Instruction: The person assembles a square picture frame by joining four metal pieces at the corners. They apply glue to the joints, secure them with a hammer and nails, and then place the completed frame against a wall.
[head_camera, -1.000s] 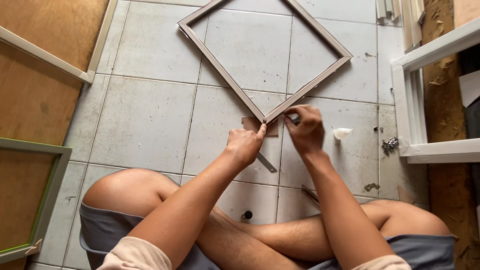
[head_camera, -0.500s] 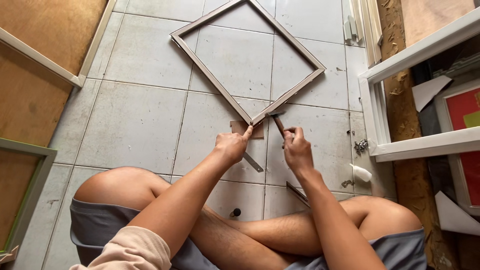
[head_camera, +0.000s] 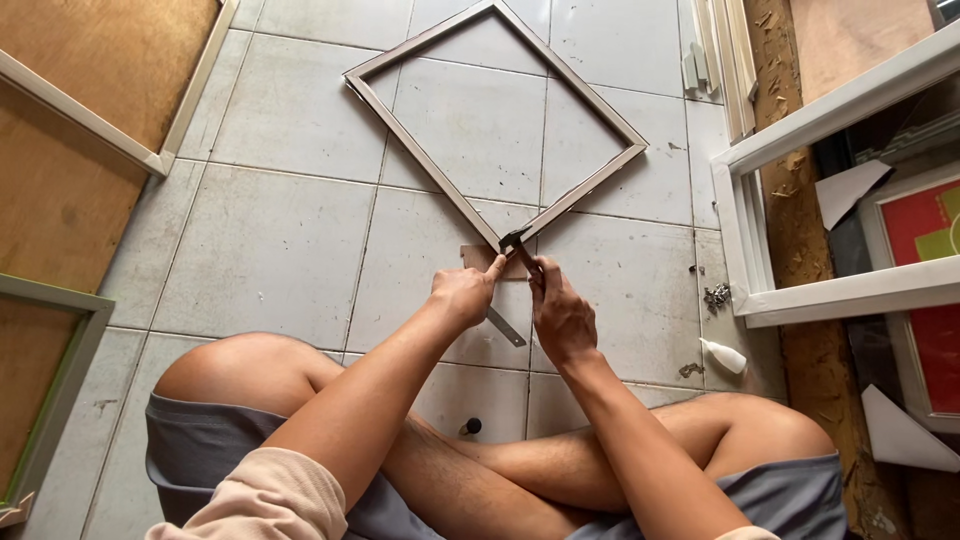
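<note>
A floor of pale grey square tiles (head_camera: 270, 250) in daylight. Brown board panels in pale frames (head_camera: 60, 150) lie left; a white frame (head_camera: 760, 290) rests along a wooden strip right.

Landmark: the wooden frame (head_camera: 497, 125) lying as a diamond on the tiled floor.

- Hands: two. The left hand (head_camera: 462, 295) and the right hand (head_camera: 561, 318) are both at the frame's near corner.
- Metal rulers: one (head_camera: 507, 327), just below that corner.
- White frames: one (head_camera: 800, 180), right of the landmark.
- Backed frames: two, left of the landmark: one pale (head_camera: 95, 120), one green-edged (head_camera: 50, 390).
- Small white bottles: one (head_camera: 724, 356), lower right of the landmark.
</note>
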